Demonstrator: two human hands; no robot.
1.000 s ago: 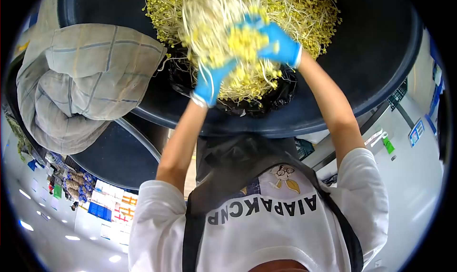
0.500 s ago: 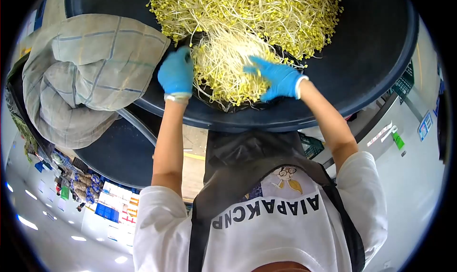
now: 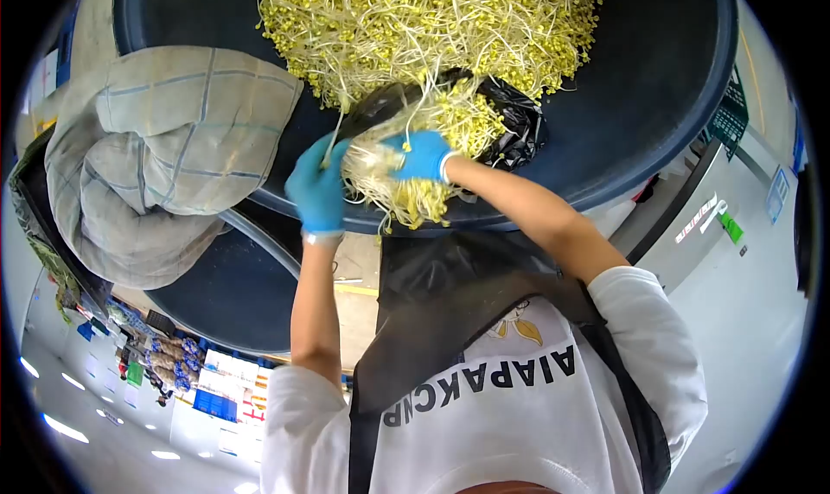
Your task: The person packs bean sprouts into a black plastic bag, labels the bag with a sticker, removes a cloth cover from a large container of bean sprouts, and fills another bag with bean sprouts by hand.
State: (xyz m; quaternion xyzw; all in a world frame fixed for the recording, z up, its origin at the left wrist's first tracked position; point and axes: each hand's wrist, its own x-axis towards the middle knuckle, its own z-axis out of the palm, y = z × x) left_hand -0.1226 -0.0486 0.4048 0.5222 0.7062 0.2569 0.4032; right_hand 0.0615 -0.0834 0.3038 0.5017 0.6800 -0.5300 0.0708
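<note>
A large heap of yellow-tipped bean sprouts (image 3: 432, 27) lies on the big dark round tub (image 3: 640, 140). Near the tub's front rim is a black plastic bag (image 3: 519, 131) with a bunch of sprouts (image 3: 471, 118) in its mouth. My left hand (image 3: 318, 187), in a blue glove, is at the bag's left side with its fingers curled; a stray sprout hangs over it, and what it grips is unclear. My right hand (image 3: 421, 155), also blue-gloved, presses on the sprouts in the bag, its fingertips blurred among them.
A bundled grey checked cloth (image 3: 190, 131) rests at the left. Below it is a second dark tub (image 3: 216, 295). Green crates (image 3: 731, 118) stand beyond the right rim. Further off at lower left are a blue crate (image 3: 214, 405) and people.
My right hand has moved left across the bagged sprouts. The bag's black edge now shows behind them, and the bunch has shifted toward the front rim. My left hand has dropped slightly.
</note>
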